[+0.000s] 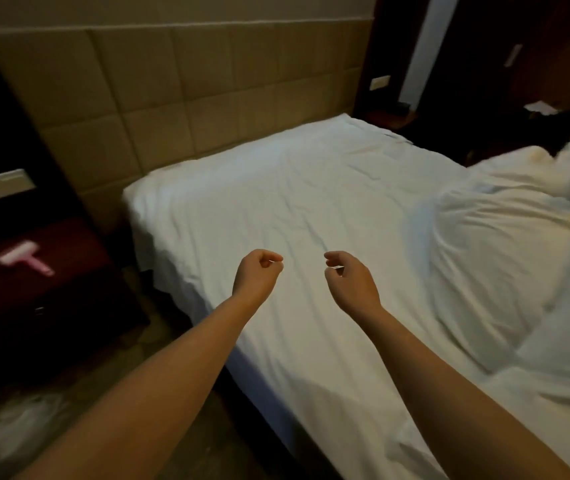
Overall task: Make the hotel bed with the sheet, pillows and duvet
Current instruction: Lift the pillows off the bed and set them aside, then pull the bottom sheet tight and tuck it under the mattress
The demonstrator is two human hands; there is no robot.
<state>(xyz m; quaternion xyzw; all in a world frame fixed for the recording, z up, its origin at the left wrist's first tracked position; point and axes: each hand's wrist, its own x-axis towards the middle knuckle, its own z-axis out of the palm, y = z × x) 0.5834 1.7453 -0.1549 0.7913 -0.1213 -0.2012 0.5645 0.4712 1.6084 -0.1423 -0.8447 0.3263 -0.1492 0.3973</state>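
Note:
A white sheet (276, 202) covers the mattress, lightly creased, its left edge hanging over the side. A white pillow (491, 271) lies on the right part of the bed, with bunched white bedding, perhaps the duvet (553, 362), beside and below it. Both my arms reach out over the sheet near the bed's left side. My left hand (259, 271) hovers with its fingers curled into a loose fist and holds nothing. My right hand (349, 278) hovers a short way to its right, fingers loosely bent with thumb and fingers apart, also holding nothing.
A padded beige headboard (172, 98) runs behind the bed. A dark nightstand (41, 292) at the left carries a pink brush-like tool (24, 259). Something white and crumpled (10, 427) lies on the floor at lower left. Dark furniture stands at the back right.

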